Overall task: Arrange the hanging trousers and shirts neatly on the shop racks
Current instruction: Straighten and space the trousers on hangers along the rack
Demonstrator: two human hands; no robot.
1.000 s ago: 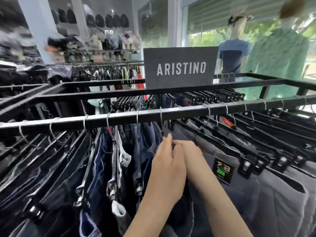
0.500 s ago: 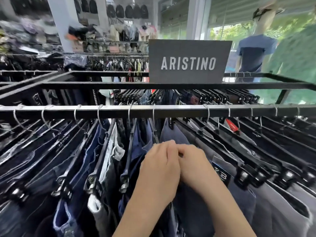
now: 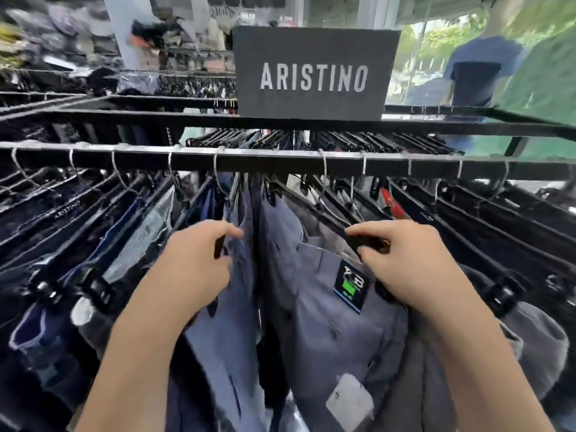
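Note:
A black rack rail (image 3: 280, 162) runs across the view with many trousers hanging from clip hangers. My left hand (image 3: 199, 263) grips the black hanger of a blue-grey pair of trousers (image 3: 224, 332) at centre. My right hand (image 3: 402, 260) grips the black clip hanger (image 3: 367, 241) of a grey pair of trousers (image 3: 327, 322) with a green-and-black tag (image 3: 350, 286). A dark gap shows between these two pairs. Dark jeans (image 3: 62, 232) fill the left side, dark trousers (image 3: 498, 232) the right.
A grey sign reading ARISTINO (image 3: 313, 74) stands on the rack's upper bar (image 3: 156, 115). A mannequin in a blue shirt (image 3: 477, 70) stands by the window at back right. Shelves of folded clothes (image 3: 46, 32) and another hanging rail lie at back left.
My hands were together at the centre of the rack; they have spread apart, each pulling a hanger sideways and opening a gap. The view has moved closer to the rack.

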